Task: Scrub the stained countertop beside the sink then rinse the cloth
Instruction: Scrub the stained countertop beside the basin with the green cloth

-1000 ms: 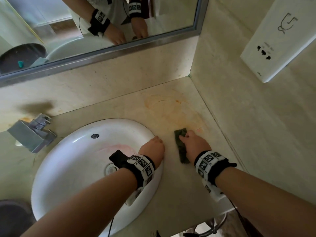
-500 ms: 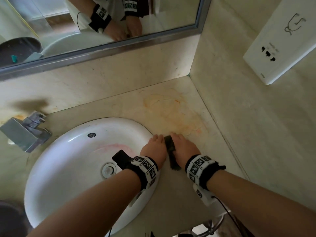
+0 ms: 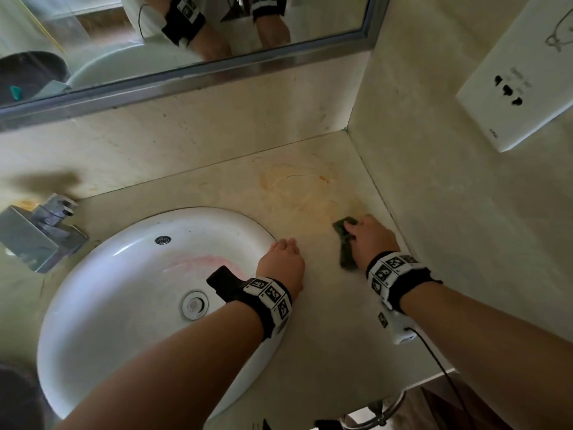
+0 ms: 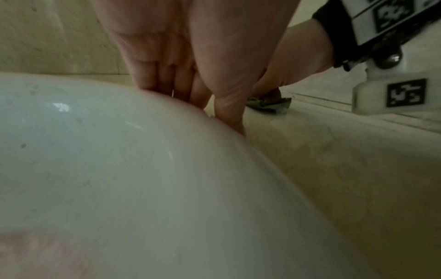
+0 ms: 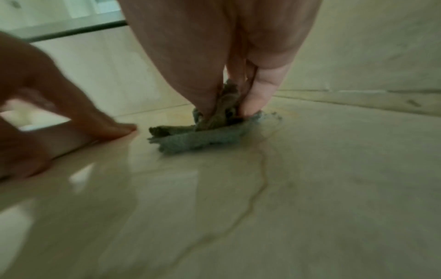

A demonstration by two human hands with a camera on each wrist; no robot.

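A dark green cloth point(image 3: 344, 243) lies on the beige countertop point(image 3: 325, 321) right of the sink, at the near edge of an orange stain point(image 3: 297, 190). My right hand point(image 3: 369, 240) presses the cloth point(image 5: 203, 136) down and pinches a fold of it between thumb and fingers. My left hand point(image 3: 283, 259) rests with straight fingers on the rim of the white sink point(image 3: 93, 305), its fingertips point(image 4: 167, 90) touching the rim where it meets the counter. The cloth point(image 4: 269, 105) shows beyond them in the left wrist view.
A chrome faucet point(image 3: 40, 231) stands at the left of the basin, whose drain point(image 3: 194, 305) sits at its bottom with a pink smear above. A side wall point(image 3: 465, 243) rises close to the right of the cloth, bearing a white box point(image 3: 521, 88). A mirror point(image 3: 186, 41) hangs behind.
My right hand has slid the cloth from beside my left hand to the right, toward the side wall. The left hand has stayed on the sink rim.
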